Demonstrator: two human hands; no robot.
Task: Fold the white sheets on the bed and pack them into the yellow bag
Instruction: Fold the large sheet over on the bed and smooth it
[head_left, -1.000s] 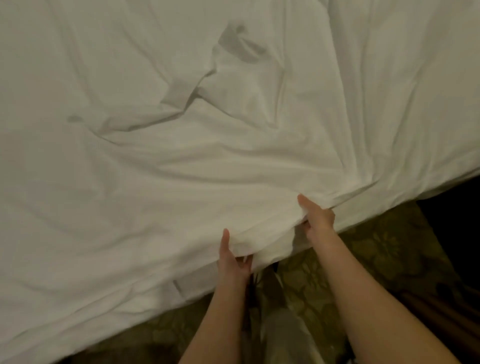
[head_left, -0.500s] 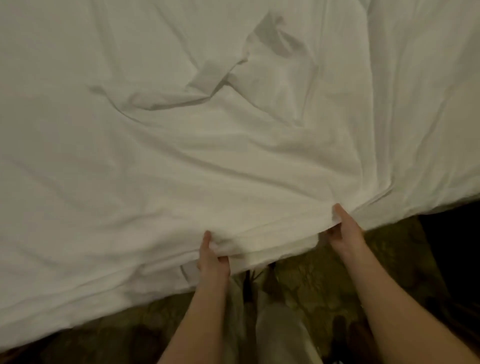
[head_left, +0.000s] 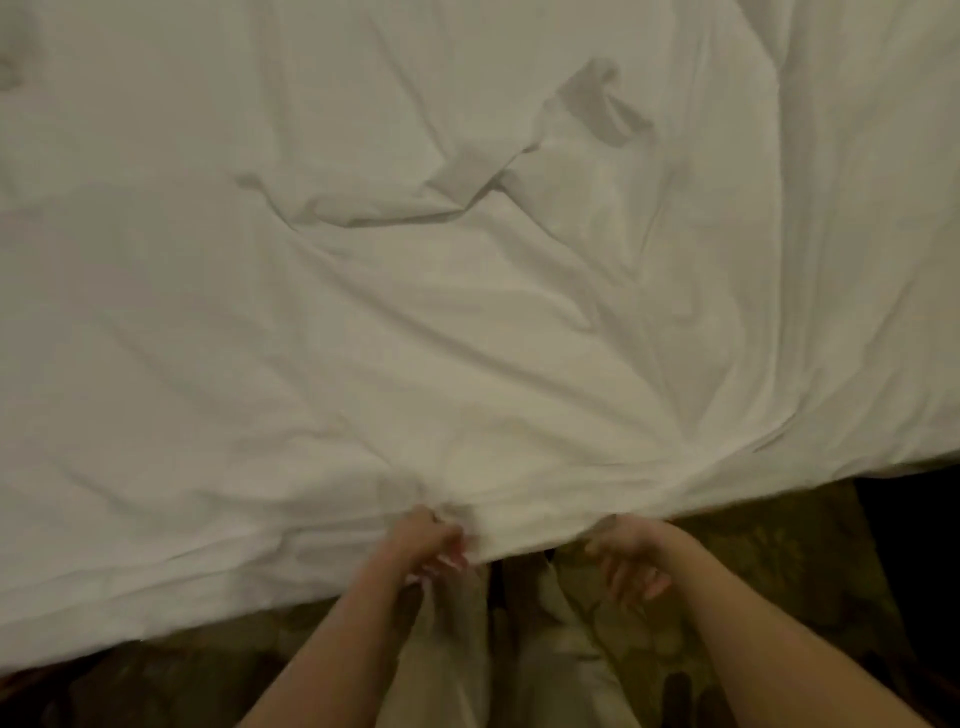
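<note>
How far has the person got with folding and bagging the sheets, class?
Done: nothing yet; the white sheet lies spread and creased on the bed. In hand: the left hand and right hand grip its near edge. Left: all folding and packing; no yellow bag is in view.

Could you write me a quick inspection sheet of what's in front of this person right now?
Surface: bed, covered by cloth; bare parts hidden.
Job's things: white sheet spread out, wrinkled, creases fanning from the near edge; yellow bag not seen.
Clutter: nothing seen.
Hands: left hand grips the sheet's near edge; right hand at the edge, fingers curled, grip blurred.
Cables: nothing seen.
Surroundings: dark patterned carpet; person's light trousers below.
</note>
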